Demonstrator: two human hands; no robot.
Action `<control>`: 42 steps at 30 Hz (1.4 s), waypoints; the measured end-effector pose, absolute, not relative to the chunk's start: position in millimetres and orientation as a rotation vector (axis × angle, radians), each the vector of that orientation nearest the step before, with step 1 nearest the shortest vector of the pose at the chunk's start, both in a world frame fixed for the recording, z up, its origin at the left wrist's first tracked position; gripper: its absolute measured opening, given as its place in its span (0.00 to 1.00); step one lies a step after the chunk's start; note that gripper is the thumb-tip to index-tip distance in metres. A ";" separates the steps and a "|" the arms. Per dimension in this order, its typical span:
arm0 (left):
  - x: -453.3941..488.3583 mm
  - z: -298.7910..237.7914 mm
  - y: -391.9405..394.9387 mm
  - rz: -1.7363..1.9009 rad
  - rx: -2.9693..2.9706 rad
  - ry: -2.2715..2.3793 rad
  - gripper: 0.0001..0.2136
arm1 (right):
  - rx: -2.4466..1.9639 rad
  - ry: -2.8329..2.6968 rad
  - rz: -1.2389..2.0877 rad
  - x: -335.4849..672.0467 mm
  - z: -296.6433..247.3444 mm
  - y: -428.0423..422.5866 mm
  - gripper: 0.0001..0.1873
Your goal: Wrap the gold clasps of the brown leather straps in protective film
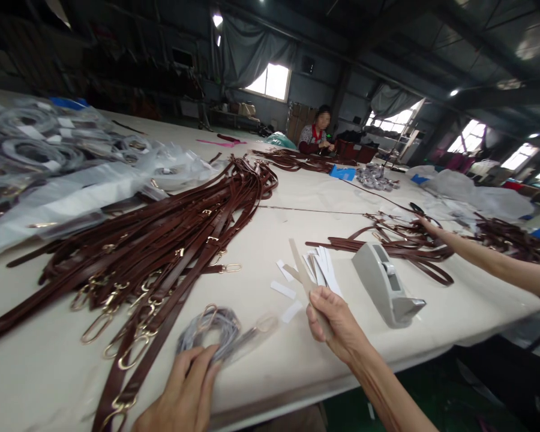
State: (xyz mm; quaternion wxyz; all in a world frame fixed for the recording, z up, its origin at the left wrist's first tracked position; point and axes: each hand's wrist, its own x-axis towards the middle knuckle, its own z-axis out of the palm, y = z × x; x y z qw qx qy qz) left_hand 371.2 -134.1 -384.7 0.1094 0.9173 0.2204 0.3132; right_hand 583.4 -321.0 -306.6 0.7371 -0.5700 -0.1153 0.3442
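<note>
At the near table edge, my left hand [186, 384] has its fingers closed over the near side of a coiled strap [225, 330] in clear plastic; the thumb is hidden. One end of the coil, with a metal ring, points right, slightly blurred. My right hand [335, 321] pinches a flat beige paper strip [300, 264], which points up and away. Just beyond that hand lie several white paper strips [324, 267], some fanned together and others loose. To its right stands a grey tape dispenser [384, 288].
A large bundle of brown leather straps [175, 234] with gold clasps covers the left middle. Plastic-wrapped coils [40, 144] pile up behind it. Another person's arm [486, 258] reaches in from the right over more brown straps [414, 255]. A co-worker [315, 135] sits at the far side.
</note>
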 end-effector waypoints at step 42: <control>363.7 -333.4 -125.8 0.342 1.467 0.708 0.21 | -1.392 -0.520 1.073 488.8 -339.9 -244.3 0.28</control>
